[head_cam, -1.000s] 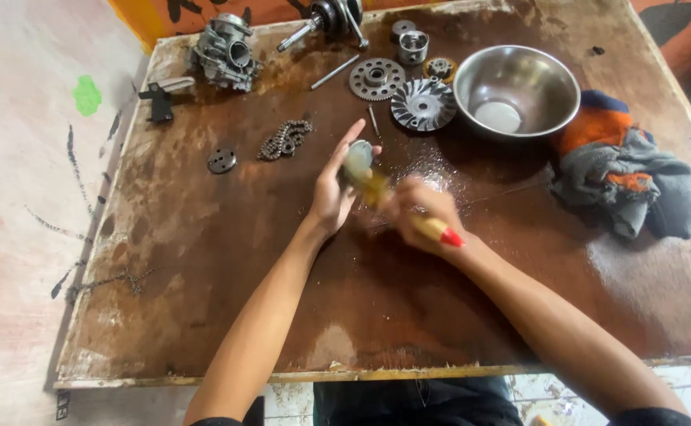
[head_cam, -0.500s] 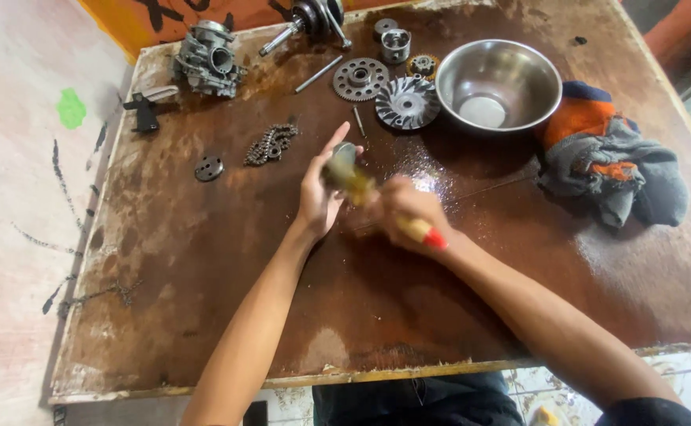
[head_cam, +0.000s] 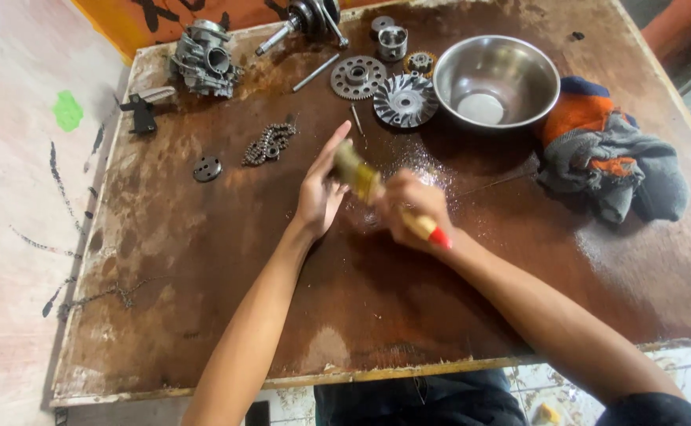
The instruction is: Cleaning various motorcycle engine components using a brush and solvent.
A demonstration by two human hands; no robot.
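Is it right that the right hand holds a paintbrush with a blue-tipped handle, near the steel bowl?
Not quite. In the head view the paintbrush in the right hand has a red-tipped handle, not blue. The steel bowl does sit nearby.

1 bowl, 1 brush, 1 chain, 2 gears, 1 rag pile.
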